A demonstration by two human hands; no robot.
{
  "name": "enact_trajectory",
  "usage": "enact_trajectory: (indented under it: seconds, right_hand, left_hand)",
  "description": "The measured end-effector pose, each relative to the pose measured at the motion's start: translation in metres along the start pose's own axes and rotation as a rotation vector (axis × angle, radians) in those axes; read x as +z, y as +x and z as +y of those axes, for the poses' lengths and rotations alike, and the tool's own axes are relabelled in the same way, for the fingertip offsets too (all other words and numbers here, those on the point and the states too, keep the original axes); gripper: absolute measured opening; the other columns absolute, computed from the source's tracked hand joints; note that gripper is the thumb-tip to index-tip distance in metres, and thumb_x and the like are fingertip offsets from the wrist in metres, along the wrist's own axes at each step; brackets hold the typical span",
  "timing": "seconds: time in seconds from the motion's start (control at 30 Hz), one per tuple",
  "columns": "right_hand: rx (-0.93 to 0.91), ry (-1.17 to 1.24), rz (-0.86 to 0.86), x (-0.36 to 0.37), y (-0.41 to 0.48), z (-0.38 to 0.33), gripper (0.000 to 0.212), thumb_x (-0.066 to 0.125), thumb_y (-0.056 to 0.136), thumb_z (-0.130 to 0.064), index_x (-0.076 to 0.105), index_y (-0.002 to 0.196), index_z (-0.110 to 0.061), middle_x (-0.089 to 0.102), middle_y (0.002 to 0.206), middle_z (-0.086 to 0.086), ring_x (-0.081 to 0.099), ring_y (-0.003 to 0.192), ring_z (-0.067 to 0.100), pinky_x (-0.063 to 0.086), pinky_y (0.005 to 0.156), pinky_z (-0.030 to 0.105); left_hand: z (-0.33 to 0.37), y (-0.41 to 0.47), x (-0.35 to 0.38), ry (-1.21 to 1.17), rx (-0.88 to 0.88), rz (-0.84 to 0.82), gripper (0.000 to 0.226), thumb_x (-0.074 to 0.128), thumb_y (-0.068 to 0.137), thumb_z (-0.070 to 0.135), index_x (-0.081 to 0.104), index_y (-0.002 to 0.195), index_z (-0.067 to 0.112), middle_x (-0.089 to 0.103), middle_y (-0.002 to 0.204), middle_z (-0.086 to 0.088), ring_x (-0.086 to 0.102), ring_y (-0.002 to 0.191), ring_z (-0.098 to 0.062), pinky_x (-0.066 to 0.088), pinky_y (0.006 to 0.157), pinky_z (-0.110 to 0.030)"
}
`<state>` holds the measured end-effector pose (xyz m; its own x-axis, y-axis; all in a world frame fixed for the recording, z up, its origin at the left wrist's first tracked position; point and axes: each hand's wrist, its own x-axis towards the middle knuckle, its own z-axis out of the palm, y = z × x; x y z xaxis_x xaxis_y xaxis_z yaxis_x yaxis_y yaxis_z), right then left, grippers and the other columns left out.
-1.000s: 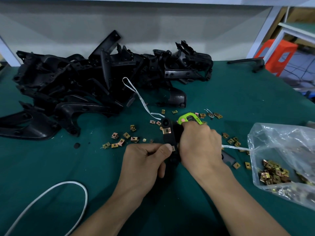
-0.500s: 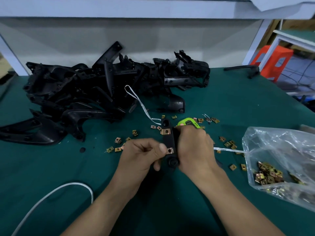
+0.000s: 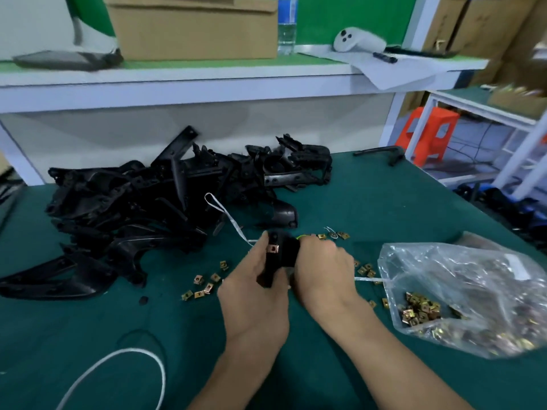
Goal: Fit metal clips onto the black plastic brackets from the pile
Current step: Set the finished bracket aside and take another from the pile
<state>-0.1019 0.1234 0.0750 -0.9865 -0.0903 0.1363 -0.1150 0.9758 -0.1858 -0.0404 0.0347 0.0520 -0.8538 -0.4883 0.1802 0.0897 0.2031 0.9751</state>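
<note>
Both hands hold one black plastic bracket (image 3: 281, 253) just above the green table. My left hand (image 3: 254, 294) grips its lower end, thumb up beside a brass metal clip (image 3: 272, 248) seated on the bracket. My right hand (image 3: 324, 276) clasps the bracket's right side; a sliver of lime-green tool shows past its knuckles. A big pile of black brackets (image 3: 142, 208) fills the table's left and back. Loose brass clips (image 3: 204, 287) lie scattered on the cloth.
A clear plastic bag (image 3: 461, 294) of clips lies at the right. A white cord (image 3: 124, 368) loops at the front left and a white strap (image 3: 228, 217) runs off the pile. The shelf above carries a cardboard box (image 3: 195, 28) and a bottle (image 3: 286, 25).
The view has tipped upward, showing the shelf. Both hands have lifted the bracket off the table, and my left hand has shifted from pinching a clip at its side to gripping its lower end.
</note>
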Motion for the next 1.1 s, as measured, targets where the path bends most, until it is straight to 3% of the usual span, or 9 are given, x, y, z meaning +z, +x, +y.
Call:
enact_trajectory:
  seconds: [0.13, 0.27, 0.47, 0.6, 0.77, 0.83, 0.93, 1.03, 1.1]
  right_hand:
    - [0.020, 0.301, -0.034, -0.024, -0.007, 0.038, 0.017, 0.074, 0.076, -0.034, 0.060, 0.082, -0.025, 0.066, 0.078, -0.001, 0.063, 0.077, 0.026, 0.043, 0.060, 0.029]
    - [0.037, 0.637, -0.111, -0.053, -0.024, 0.099, 0.014, 0.067, 0.077, -0.021, 0.061, 0.085, -0.031, 0.066, 0.069, -0.007, 0.061, 0.066, 0.011, 0.041, 0.053, 0.015]
    - [0.289, 0.842, -0.040, -0.089, -0.069, 0.201, 0.024, 0.061, 0.087, -0.006, 0.070, 0.094, -0.027, 0.075, 0.076, 0.004, 0.069, 0.066, 0.023, 0.054, 0.066, 0.033]
    - [0.564, 1.164, 0.035, -0.097, -0.099, 0.266, 0.009, 0.060, 0.089, -0.003, 0.069, 0.091, -0.001, 0.073, 0.078, 0.017, 0.062, 0.057, 0.024, 0.051, 0.053, 0.030]
    - [0.861, 1.584, 0.188, -0.119, -0.069, 0.353, 0.012, 0.055, 0.094, -0.003, 0.061, 0.096, 0.007, 0.066, 0.080, 0.025, 0.061, 0.049, 0.027, 0.051, 0.044, 0.027]
    - [0.913, 1.769, 0.288, -0.137, -0.035, 0.389, 0.017, 0.054, 0.098, -0.018, 0.063, 0.103, -0.004, 0.067, 0.098, 0.012, 0.069, 0.074, 0.029, 0.060, 0.069, 0.032]
    - [1.107, 1.590, 0.195, -0.137, -0.011, 0.427, 0.047, 0.056, 0.096, -0.052, 0.060, 0.124, -0.014, 0.064, 0.121, 0.002, 0.061, 0.115, 0.039, 0.051, 0.096, 0.055]
    - [1.122, 1.392, 0.197, -0.109, -0.004, 0.429, 0.031, 0.056, 0.099, -0.042, 0.053, 0.092, -0.011, 0.058, 0.076, 0.009, 0.058, 0.059, 0.026, 0.044, 0.056, 0.031]
    - [1.063, 1.293, 0.226, -0.095, 0.005, 0.410, 0.020, 0.057, 0.092, -0.022, 0.048, 0.075, -0.017, 0.043, 0.058, 0.005, 0.035, 0.046, 0.019, 0.027, 0.053, 0.027]
  left_hand:
    - [0.018, 0.004, 0.012, 0.045, 0.098, -0.120, 0.063, 0.068, 0.089, -0.005, 0.064, 0.124, 0.047, 0.064, 0.101, 0.047, 0.059, 0.103, 0.022, 0.040, 0.089, 0.003]
    - [0.035, 0.003, 0.049, 0.030, 0.134, -0.287, 0.060, 0.065, 0.089, -0.007, 0.064, 0.135, 0.032, 0.065, 0.104, 0.040, 0.058, 0.107, 0.022, 0.041, 0.089, 0.002]
    - [0.075, -0.028, 0.144, -0.030, 0.189, -0.603, 0.062, 0.059, 0.084, -0.010, 0.062, 0.138, 0.020, 0.067, 0.127, 0.015, 0.061, 0.111, 0.013, 0.052, 0.096, -0.016]
    - [0.088, -0.053, 0.227, 0.018, 0.109, -0.735, 0.055, 0.065, 0.081, 0.002, 0.067, 0.130, 0.027, 0.071, 0.117, 0.016, 0.060, 0.083, 0.024, 0.045, 0.063, -0.002]
    - [0.113, -0.069, 0.324, 0.103, 0.028, -0.817, 0.045, 0.076, 0.071, 0.041, 0.074, 0.113, 0.024, 0.077, 0.101, 0.007, 0.071, 0.100, -0.016, 0.056, 0.089, -0.028]
    - [0.131, -0.064, 0.357, -0.002, -0.198, -0.949, 0.060, 0.079, 0.080, 0.041, 0.059, 0.133, 0.022, 0.068, 0.123, 0.003, 0.065, 0.114, -0.025, 0.052, 0.102, -0.043]
    - [0.136, -0.051, 0.381, -0.075, -0.414, -0.968, 0.074, 0.077, 0.088, 0.032, 0.041, 0.150, 0.015, 0.056, 0.134, -0.002, 0.059, 0.107, -0.023, 0.049, 0.106, -0.042]
    - [0.127, -0.031, 0.372, -0.027, -0.243, -0.901, 0.061, 0.075, 0.087, 0.022, 0.052, 0.143, 0.018, 0.060, 0.130, 0.001, 0.061, 0.111, -0.023, 0.050, 0.106, -0.044]
    - [0.119, -0.011, 0.357, -0.072, -0.183, -0.853, 0.048, 0.073, 0.086, 0.015, 0.064, 0.133, 0.020, 0.065, 0.125, 0.002, 0.065, 0.109, -0.020, 0.052, 0.103, -0.041]
